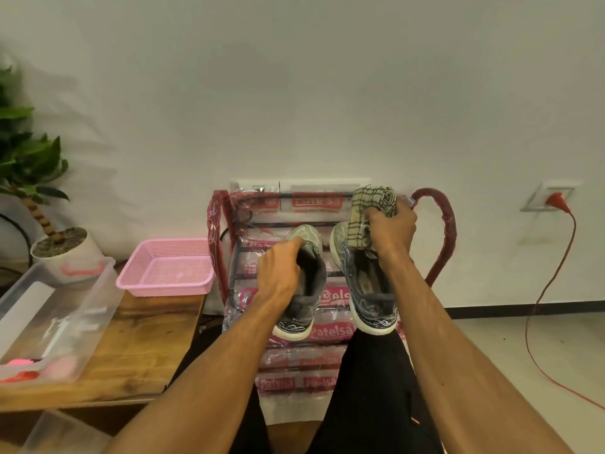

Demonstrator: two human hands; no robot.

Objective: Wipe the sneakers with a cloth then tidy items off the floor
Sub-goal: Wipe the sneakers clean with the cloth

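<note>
The person holds 2 sneakers up in front of a plastic-wrapped rack point(438, 224). The left hand point(281, 273) grips the left sneaker point(304, 309) by its collar. The right hand point(391, 229) clenches the checked cloth point(370, 204) against the right sneaker point(373, 290) near its toe, fingertips hidden. A table point(140, 339) edge with a pink basket point(163, 267) crowds the left; a red cable point(550, 283) trails over open floor on the right.
</note>
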